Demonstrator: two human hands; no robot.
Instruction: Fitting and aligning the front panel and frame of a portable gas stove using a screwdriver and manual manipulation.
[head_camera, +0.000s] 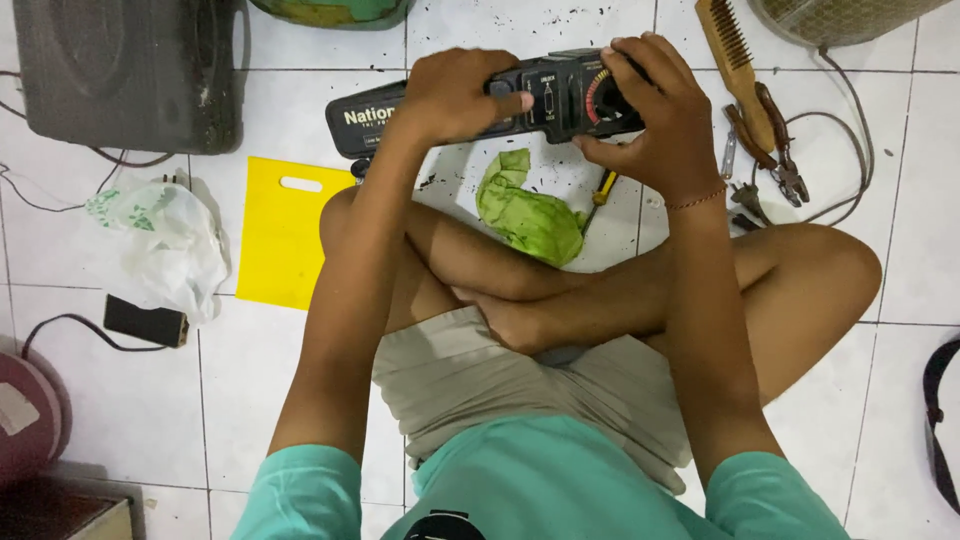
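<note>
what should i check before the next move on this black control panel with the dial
1. Left hand grip on the black control panel: ok, it wraps over the left-middle part.
2. Right hand at the dial: ok, fingers surround it.
3. Panel supported: ok, held by both hands above the tiled floor.
4. Screwdriver within reach: ok, lies just below the panel beside the green cloth.
5. Pliers and wire brush at hand: ok, on the floor to the right.
6. Any wires connected to the panel: cannot tell, underside hidden.
</note>
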